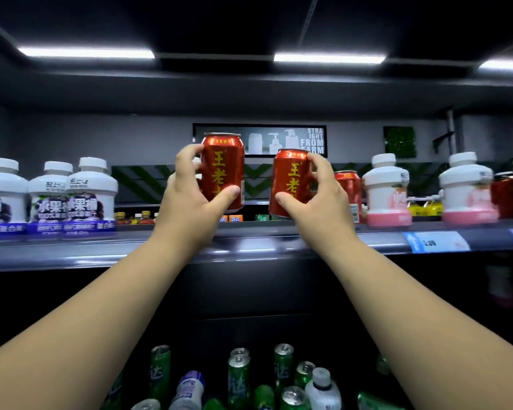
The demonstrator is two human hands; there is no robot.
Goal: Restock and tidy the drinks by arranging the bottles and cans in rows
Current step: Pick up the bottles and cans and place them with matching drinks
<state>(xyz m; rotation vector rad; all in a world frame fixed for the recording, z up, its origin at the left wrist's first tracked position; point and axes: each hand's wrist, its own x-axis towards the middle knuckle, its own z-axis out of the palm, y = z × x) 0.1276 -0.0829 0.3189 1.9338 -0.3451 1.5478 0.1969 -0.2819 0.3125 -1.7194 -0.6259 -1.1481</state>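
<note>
With the left hand gripping the higher can and the right hand the lower can, the person should set both upright, labels forward, just left of the standing can.

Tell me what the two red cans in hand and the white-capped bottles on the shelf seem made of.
Left red can, in the left hand, and right red can, in the right hand: likely thin metal, glossy print, silvery top rim. White-capped bottles: probably plastic, matt white shoulders, printed sleeves.
</note>
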